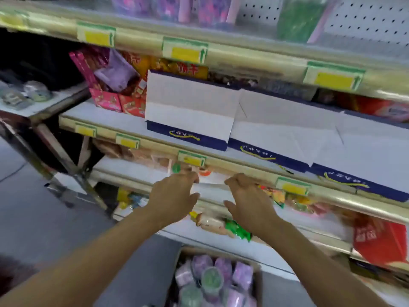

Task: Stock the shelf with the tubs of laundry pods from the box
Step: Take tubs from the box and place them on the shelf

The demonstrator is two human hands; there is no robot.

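Below the hands, the box (218,282) of tubs (212,278) sits on the floor. Left hand (174,193) and right hand (247,199) reach toward the shelf (243,167), each grip loosely spread and empty, probably clearing space.

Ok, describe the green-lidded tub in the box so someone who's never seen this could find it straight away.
Start at the shelving unit, then look down to the open cardboard box on the floor in front of it, below the two hands. Near the middle of the box sits the green-lidded tub. Its round green lid stands out because most tubs around it are purple or pink.
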